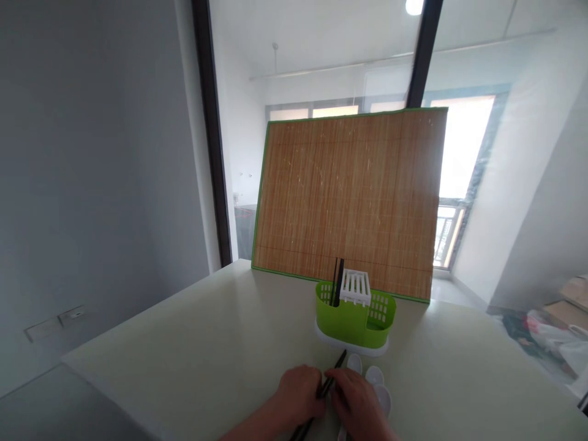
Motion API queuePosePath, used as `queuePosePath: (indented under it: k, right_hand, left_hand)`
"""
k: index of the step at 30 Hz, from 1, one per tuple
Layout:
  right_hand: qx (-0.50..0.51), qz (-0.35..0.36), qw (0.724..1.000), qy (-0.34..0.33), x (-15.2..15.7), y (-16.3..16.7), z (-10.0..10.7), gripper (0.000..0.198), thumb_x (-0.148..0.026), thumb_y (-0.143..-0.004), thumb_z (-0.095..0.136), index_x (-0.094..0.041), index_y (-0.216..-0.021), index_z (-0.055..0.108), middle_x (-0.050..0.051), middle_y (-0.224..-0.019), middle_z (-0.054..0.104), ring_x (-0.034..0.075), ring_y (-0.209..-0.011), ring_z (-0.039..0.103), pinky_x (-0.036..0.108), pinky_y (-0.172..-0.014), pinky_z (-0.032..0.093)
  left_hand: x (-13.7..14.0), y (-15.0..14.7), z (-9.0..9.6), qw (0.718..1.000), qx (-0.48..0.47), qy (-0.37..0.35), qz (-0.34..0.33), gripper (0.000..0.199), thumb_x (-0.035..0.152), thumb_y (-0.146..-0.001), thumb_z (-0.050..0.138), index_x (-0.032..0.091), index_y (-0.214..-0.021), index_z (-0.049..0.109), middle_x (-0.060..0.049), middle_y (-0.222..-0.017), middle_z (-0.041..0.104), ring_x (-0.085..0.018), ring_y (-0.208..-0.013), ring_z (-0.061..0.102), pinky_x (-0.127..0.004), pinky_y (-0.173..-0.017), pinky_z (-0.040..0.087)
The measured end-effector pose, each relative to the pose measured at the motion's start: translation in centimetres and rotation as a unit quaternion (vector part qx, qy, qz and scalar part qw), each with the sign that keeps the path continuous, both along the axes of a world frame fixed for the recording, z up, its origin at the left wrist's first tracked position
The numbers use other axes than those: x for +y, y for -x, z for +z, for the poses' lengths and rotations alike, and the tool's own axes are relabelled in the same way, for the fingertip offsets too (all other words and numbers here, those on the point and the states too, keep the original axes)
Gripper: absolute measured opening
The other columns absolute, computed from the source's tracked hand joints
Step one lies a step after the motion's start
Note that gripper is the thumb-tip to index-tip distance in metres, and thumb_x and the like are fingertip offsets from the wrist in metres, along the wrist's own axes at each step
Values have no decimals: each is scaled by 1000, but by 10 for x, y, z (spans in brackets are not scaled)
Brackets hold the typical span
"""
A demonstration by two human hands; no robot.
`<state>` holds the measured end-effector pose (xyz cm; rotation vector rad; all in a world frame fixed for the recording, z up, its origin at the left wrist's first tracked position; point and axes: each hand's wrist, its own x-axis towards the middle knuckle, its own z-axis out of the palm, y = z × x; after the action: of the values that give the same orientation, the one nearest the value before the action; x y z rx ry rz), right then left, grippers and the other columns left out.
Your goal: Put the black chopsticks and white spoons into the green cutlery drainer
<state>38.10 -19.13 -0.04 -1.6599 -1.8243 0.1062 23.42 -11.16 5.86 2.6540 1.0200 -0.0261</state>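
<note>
We see two bare hands at the near edge of a smooth, pale table [197,349]. Between them slants a slim bunch of dark chopsticks [340,359] — far ends pointing toward the caddy, near ends running out below the left hand. That left hand [301,387] is curled into a loose fist, its fingers wrapped around the sticks. The right hand [356,401] is bent over them, fingertips meeting the sticks; we cannot tell how firmly they pinch.

Just to the right lie glossy white spoons [383,399] with rounded bowls, partly hidden by the right hand. Beyond stands the green plastic caddy [342,324], oval and pierced with square holes, on a white base [377,351]. A slatted white rack [356,286] sits on top; thin black sticks [340,274] rise at its left — upright, before a finely ribbed, green-edged bamboo mat [344,196].
</note>
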Motion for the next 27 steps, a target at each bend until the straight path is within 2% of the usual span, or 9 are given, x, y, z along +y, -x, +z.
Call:
queuePosePath:
  k: [3, 6, 8, 13, 17, 21, 23, 27]
  right_hand:
    - [-12, 4, 1000, -1, 1, 0, -1, 25, -11, -79, 46, -23, -96, 60, 1, -90, 64, 17, -85, 58, 28, -75, 40]
    - [-29, 5, 1000, -3, 2, -1, -1, 20, -11, -79, 47, -23, -87, 61, 0, -84, 64, 16, -81, 57, 27, -72, 39]
    - [-42, 6, 999, -4, 2, -1, 0, 18, -12, -80, 47, -23, -84, 61, 0, -82, 63, 16, -79, 56, 27, -70, 38]
    - [-62, 20, 998, 6, 0, 3, 7, 12, -16, -75, 54, -22, -82, 62, 0, -72, 61, 16, -73, 55, 27, -67, 37]
    - [-31, 50, 998, 7, -1, 11, 10, 24, -18, -66, 62, -22, -90, 61, -1, -67, 61, 18, -71, 55, 29, -68, 38]
    - [23, 80, 997, 2, 1, 15, 3, 15, -32, -67, 62, -20, -72, 54, 1, -68, 59, 16, -65, 51, 28, -63, 39]
    - [75, 76, 994, 20, 3, 15, -2, 18, -35, -68, 60, -21, -70, 50, 0, -64, 56, 13, -58, 47, 25, -55, 36]
    - [186, 40, 980, 56, 8, 13, -7, 13, -28, -68, 59, -20, -77, 52, -7, -54, 45, 8, -47, 37, 21, -45, 27]
  left_hand:
    - [1, 5, -1, 996, 37, -78, -9, 31, 18, -71, 46, 12, -94, 66, -16, -91, 68, -32, -87, 63, -41, -75, 48]
    - [2, 6, -5, 993, 63, -98, -17, 34, 10, -68, 44, 9, -95, 65, -17, -90, 68, -31, -86, 64, -39, -74, 48]
    - [3, 10, -7, 994, 55, -97, -17, 32, 11, -67, 46, 10, -92, 65, -17, -89, 68, -31, -85, 64, -38, -73, 47]
    - [7, 28, 7, 998, -21, -62, 5, 20, 19, -68, 46, 16, -80, 62, -9, -78, 66, -24, -75, 63, -29, -63, 43]
    - [10, 29, 18, 990, -141, 13, -7, 15, 24, -74, 45, 17, -79, 58, -1, -66, 61, -14, -57, 55, -21, -49, 32]
    - [6, 12, 14, 970, -227, 79, -14, 12, 23, -77, 44, 16, -82, 53, 5, -57, 54, -9, -48, 45, -19, -46, 27]
    - [4, 2, 10, 965, -250, 79, -13, 10, 23, -77, 45, 17, -82, 51, 6, -53, 50, -8, -48, 42, -19, -47, 27]
    - [2, -10, 1, 958, -281, 53, -9, 9, 24, -77, 46, 19, -82, 50, 7, -51, 45, -8, -47, 41, -20, -48, 27]
